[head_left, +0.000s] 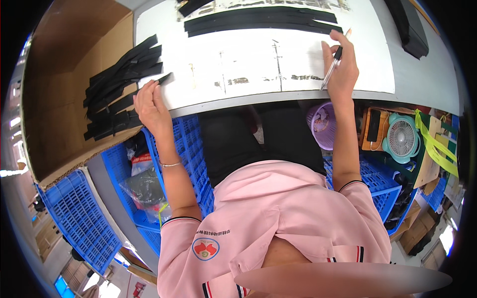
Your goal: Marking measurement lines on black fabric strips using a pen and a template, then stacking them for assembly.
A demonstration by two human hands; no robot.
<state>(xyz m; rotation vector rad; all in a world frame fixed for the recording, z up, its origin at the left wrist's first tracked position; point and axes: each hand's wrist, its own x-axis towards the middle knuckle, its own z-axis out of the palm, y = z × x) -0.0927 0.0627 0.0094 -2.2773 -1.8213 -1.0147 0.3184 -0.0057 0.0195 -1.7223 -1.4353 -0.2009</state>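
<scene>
My left hand [153,107] is closed on a black strip [165,78] by the near left edge of the white board, and the strip's tip pokes out past the fingers. Beside that hand lies a loose pile of black strips [124,69], reaching from the board over the cardboard box. In my right hand [344,72], over the right part of the board, is a pen [337,53] with a dark grip and a clear barrel. Just beyond its fingertips ends a row of flat black strips [253,21] lying side by side.
The white board [367,59] has dark marks and drawn lines. An open cardboard box [54,99] stands left. A black object [408,30] is at the far right. Below the table are blue crates [82,218], a purple basket [318,134] and a small fan [401,137].
</scene>
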